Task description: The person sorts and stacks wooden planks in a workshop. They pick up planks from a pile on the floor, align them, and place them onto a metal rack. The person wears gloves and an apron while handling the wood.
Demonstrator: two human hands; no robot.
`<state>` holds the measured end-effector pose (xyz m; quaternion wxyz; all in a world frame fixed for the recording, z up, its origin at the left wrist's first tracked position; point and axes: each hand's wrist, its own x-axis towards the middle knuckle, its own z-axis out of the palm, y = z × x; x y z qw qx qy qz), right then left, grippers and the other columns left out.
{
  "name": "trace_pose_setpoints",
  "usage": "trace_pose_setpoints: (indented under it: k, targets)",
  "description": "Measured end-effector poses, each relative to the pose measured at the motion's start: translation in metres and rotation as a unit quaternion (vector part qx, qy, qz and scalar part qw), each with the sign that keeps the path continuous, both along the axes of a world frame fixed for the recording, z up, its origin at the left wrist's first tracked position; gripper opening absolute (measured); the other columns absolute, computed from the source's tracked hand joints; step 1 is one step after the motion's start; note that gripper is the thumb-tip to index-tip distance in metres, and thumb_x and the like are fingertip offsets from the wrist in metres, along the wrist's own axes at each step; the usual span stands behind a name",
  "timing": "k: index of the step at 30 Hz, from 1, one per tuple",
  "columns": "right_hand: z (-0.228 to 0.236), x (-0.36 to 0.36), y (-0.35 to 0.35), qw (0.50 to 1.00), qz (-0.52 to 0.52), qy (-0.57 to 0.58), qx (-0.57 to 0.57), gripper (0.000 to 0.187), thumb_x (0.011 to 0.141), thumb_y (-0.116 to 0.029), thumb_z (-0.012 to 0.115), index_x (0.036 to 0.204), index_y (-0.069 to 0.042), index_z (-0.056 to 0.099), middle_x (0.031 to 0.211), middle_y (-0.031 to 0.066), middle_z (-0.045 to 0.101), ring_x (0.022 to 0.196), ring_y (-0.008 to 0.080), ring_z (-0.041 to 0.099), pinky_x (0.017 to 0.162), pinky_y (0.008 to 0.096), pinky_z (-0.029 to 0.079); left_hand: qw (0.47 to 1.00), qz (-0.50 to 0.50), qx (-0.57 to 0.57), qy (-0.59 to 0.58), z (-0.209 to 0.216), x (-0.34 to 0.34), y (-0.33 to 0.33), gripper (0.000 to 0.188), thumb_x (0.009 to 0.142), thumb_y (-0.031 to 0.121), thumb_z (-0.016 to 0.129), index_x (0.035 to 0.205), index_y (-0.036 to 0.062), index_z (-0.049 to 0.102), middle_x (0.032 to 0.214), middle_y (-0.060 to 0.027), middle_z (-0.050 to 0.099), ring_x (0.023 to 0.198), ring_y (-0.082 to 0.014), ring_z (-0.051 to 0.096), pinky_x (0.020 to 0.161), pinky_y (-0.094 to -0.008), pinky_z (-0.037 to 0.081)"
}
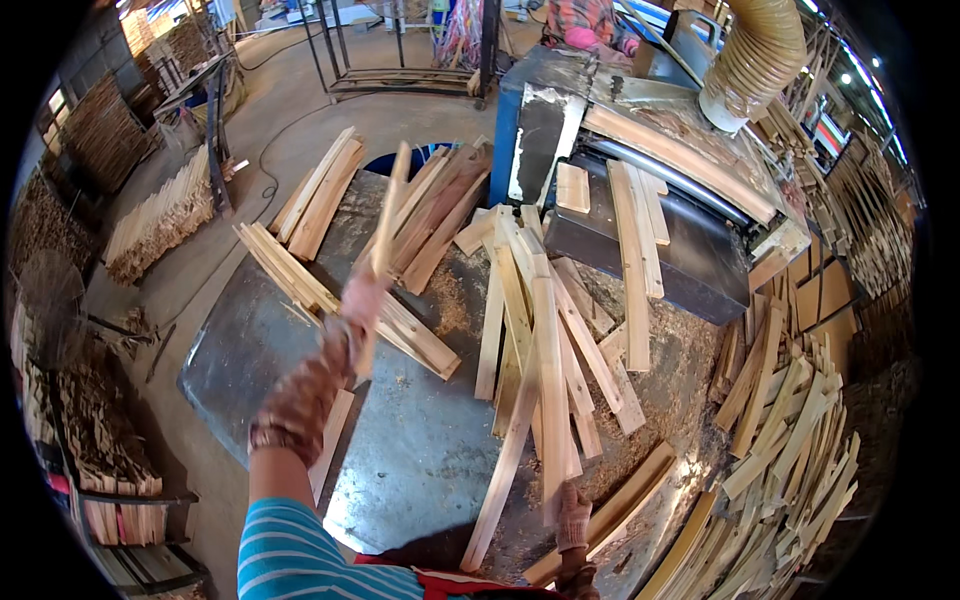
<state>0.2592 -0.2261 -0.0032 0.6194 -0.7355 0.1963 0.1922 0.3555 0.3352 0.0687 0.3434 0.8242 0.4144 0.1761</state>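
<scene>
My left hand (340, 335), in a brown and pinkish work glove, is closed round a narrow wooden slat (391, 205), which slants up and away over the left part of the metal table (400, 460). Both hand and slat are slightly blurred. Close to my body, my gloved right hand (573, 520) grips the near end of a long pale wooden strip (546, 380). That strip lies across a loose, criss-crossed heap of strips (510, 290). Under my left hand a bundle of slats (418, 335) lies slantwise on the metal.
A blue-sided machine (540, 140) with a roller and a ribbed yellow hose (757, 55) stands at the far right, boards on its bed. Further slats (325, 195) are grouped at the table's far left. A big strip pile (790, 440) fills the right. Beyond the machine, a person (580, 25) is partly visible.
</scene>
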Motion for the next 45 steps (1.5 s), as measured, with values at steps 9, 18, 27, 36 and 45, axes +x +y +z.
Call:
trace_pose_setpoints:
  k: [9, 18, 27, 36, 45]
  targets:
    - [0.004, -0.008, 0.046, 0.994, -0.029, 0.013, 0.105, 0.029, 0.097, -0.028, 0.068, 0.102, -0.001, 0.075, 0.077, -0.0060, 0.064, 0.065, 0.0039, 0.055, 0.055, 0.0215, 0.044, 0.778, -0.068, -0.495, -0.382, -0.004, 0.039, 0.002, 0.032, 0.102, 0.023, 0.053, 0.130, 0.0073, 0.058, 0.102, -0.0077, 0.067, 0.097, -0.0181, 0.063, 0.087, -0.0294, 0.051]
    - [-0.001, 0.055, 0.051, 0.990, 0.041, -0.131, -0.036, 0.036, 0.097, -0.030, 0.066, 0.117, 0.000, 0.068, 0.092, 0.0067, 0.073, 0.075, 0.0102, 0.065, 0.068, 0.0256, 0.054, 0.695, -0.156, -0.700, -0.049, -0.032, -0.100, -0.315, 0.036, 0.094, 0.020, 0.066, 0.121, -0.0034, 0.061, 0.097, -0.0129, 0.072, 0.083, -0.0241, 0.070, 0.075, -0.0377, 0.059]
    - [-0.045, 0.271, 0.087, 0.855, 0.189, -0.196, -0.441, 0.077, 0.093, -0.041, 0.059, 0.156, -0.010, 0.027, 0.108, 0.0160, 0.071, 0.091, 0.0285, 0.070, 0.074, 0.0419, 0.055, 0.746, -0.124, -0.654, -0.023, -0.039, -0.115, -0.298, 0.060, 0.091, 0.060, 0.063, 0.124, 0.0100, 0.057, 0.085, -0.0134, 0.069, 0.069, -0.0255, 0.068, 0.067, -0.0406, 0.059]
    - [0.022, 0.042, 0.101, 0.913, 0.212, -0.092, -0.336, 0.067, 0.094, -0.037, 0.059, 0.153, -0.017, 0.033, 0.112, 0.0213, 0.065, 0.087, 0.0381, 0.068, 0.074, 0.0477, 0.059, 0.611, -0.079, -0.782, -0.099, -0.061, -0.156, -0.280, 0.076, 0.088, 0.078, 0.046, 0.125, 0.0121, 0.054, 0.084, -0.0168, 0.068, 0.066, -0.0291, 0.066, 0.067, -0.0452, 0.055]
    - [0.002, -0.042, 0.096, 0.881, 0.297, -0.083, -0.358, 0.094, 0.084, -0.048, 0.069, 0.156, -0.014, 0.019, 0.133, 0.0199, 0.058, 0.109, 0.0415, 0.063, 0.092, 0.0494, 0.052, 0.656, -0.090, -0.744, -0.086, -0.015, -0.181, -0.277, 0.069, 0.095, 0.071, 0.040, 0.122, 0.0085, 0.054, 0.078, -0.0151, 0.063, 0.061, -0.0273, 0.059, 0.060, -0.0385, 0.052]
